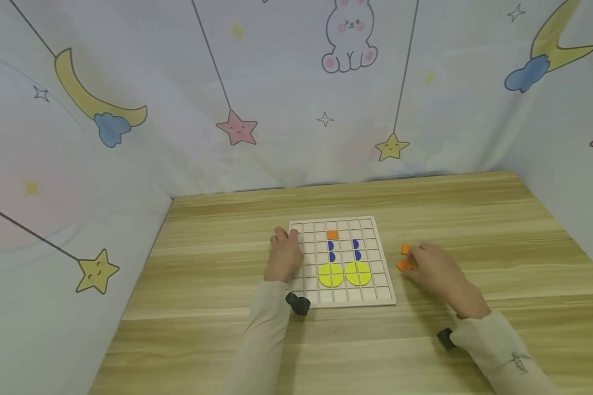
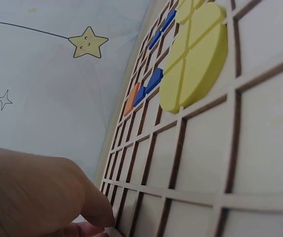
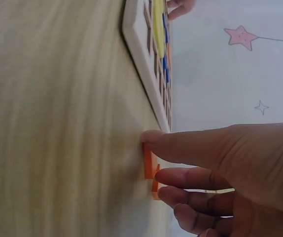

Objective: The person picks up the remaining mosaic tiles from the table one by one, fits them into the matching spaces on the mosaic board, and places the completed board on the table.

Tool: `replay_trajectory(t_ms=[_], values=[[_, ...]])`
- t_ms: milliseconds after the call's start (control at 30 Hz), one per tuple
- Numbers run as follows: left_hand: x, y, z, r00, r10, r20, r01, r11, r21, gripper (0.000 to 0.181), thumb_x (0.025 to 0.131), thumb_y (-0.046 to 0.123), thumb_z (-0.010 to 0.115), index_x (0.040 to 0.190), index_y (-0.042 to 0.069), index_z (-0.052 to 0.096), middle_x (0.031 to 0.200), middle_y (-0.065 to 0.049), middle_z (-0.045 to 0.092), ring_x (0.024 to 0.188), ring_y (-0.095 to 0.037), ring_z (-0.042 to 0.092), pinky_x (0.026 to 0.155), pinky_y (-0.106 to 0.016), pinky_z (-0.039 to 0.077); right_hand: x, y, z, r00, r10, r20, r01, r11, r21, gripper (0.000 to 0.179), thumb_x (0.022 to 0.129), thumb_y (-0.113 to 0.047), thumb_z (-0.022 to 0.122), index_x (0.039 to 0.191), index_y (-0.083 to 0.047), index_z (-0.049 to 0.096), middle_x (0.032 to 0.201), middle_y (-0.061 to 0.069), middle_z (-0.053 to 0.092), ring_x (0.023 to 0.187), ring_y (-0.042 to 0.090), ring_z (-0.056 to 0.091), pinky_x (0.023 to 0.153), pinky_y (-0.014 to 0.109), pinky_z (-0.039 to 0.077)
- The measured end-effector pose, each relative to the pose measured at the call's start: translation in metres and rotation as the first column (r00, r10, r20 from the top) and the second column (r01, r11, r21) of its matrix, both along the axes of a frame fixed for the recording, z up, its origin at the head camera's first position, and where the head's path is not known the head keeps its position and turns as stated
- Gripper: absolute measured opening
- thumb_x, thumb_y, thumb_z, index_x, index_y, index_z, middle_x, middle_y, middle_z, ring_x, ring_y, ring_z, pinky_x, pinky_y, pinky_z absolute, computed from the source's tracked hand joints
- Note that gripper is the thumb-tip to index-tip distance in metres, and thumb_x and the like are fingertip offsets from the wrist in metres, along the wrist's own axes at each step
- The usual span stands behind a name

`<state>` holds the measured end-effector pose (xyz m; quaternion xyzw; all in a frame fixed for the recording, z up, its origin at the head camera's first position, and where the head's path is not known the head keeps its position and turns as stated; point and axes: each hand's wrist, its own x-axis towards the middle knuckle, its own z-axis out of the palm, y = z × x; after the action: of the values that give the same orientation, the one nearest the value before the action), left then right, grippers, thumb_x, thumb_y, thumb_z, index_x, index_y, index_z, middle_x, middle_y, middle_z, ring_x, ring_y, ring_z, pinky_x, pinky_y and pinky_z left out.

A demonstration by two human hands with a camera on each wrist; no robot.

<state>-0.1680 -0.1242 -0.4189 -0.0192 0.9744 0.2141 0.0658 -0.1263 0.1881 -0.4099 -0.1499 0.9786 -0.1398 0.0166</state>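
A pale wooden grid board [image 1: 382, 295] lies on the table. My left hand [image 1: 284, 256] holds its left edge, thumb and fingers at the rim in the left wrist view. Set in the grid are an orange square tile [image 1: 332, 235], several blue half-round tiles [image 1: 358, 255] and two yellow circles [image 1: 331, 275] made of quarter pieces. Right of the board, my right hand [image 1: 437, 277] pinches an orange tile [image 3: 149, 164] between thumb and index finger, close to the tabletop. A second orange tile [image 1: 405, 249] lies just beside it, partly covered by the fingers.
The wood-grain table [image 1: 202, 247] reaches back to a white cloth wall [image 1: 286, 159] printed with stars, moons and a rabbit. Dark wrist-worn devices [image 1: 298, 304] sit by both sleeves.
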Motion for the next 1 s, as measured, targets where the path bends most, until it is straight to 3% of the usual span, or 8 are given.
replay_trajectory(t_ms=[267, 433, 600, 800, 1000], values=[[-0.001, 0.000, -0.001, 1.000, 0.009, 0.000, -0.009, 1.000, 0.002, 0.026, 0.096, 0.007, 0.045, 0.122, 0.003, 0.046, 0.119, -0.017, 0.031, 0.104, -0.032, 0.034, 0.077, -0.037, 0.040, -0.002, 0.001, -0.004, 0.999, -0.008, 0.031, 0.008, 1.000, -0.024, 0.023, 0.082, -0.018, 0.070, 0.091, 0.001, 0.064, 0.087, 0.011, 0.064, 0.076, 0.023, 0.060, 0.067, 0.040, 0.050], [-0.001, -0.001, -0.002, 1.000, 0.002, -0.010, -0.002, 1.000, -0.002, 0.024, 0.096, 0.007, 0.045, 0.120, 0.003, 0.047, 0.116, -0.016, 0.032, 0.101, -0.031, 0.034, 0.074, -0.036, 0.038, -0.011, 0.002, 0.001, 0.998, 0.017, 0.064, -0.015, 0.999, -0.036, 0.024, 0.082, -0.020, 0.068, 0.094, 0.000, 0.063, 0.091, 0.009, 0.064, 0.077, 0.020, 0.057, 0.069, 0.039, 0.049], [0.000, -0.001, -0.002, 1.000, -0.005, -0.029, 0.005, 1.000, -0.003, 0.021, 0.097, 0.007, 0.042, 0.117, 0.002, 0.047, 0.113, -0.015, 0.032, 0.097, -0.030, 0.033, 0.071, -0.035, 0.036, -0.033, -0.010, 0.007, 0.990, 0.067, 0.122, -0.052, 0.991, -0.126, 0.028, 0.085, -0.022, 0.067, 0.104, -0.001, 0.062, 0.101, 0.011, 0.063, 0.090, 0.025, 0.059, 0.079, 0.044, 0.049], [0.000, 0.000, -0.003, 1.000, -0.003, -0.024, 0.003, 1.000, -0.012, 0.024, 0.097, 0.006, 0.044, 0.120, 0.002, 0.047, 0.113, -0.016, 0.032, 0.097, -0.030, 0.034, 0.071, -0.035, 0.037, -0.069, -0.035, 0.008, 0.957, 0.157, 0.242, -0.093, 0.963, -0.254, 0.029, 0.088, -0.021, 0.066, 0.111, -0.004, 0.060, 0.111, 0.013, 0.061, 0.101, 0.027, 0.056, 0.086, 0.043, 0.047], [0.000, 0.001, -0.003, 1.000, 0.010, -0.001, -0.010, 1.000, -0.014, 0.029, 0.097, 0.006, 0.046, 0.126, 0.003, 0.046, 0.116, -0.015, 0.031, 0.100, -0.030, 0.033, 0.075, -0.035, 0.038, -0.098, -0.055, -0.001, 0.950, 0.186, 0.249, -0.110, 0.951, -0.290, 0.027, 0.089, -0.022, 0.064, 0.112, -0.007, 0.061, 0.113, 0.009, 0.062, 0.101, 0.024, 0.057, 0.088, 0.041, 0.047]])
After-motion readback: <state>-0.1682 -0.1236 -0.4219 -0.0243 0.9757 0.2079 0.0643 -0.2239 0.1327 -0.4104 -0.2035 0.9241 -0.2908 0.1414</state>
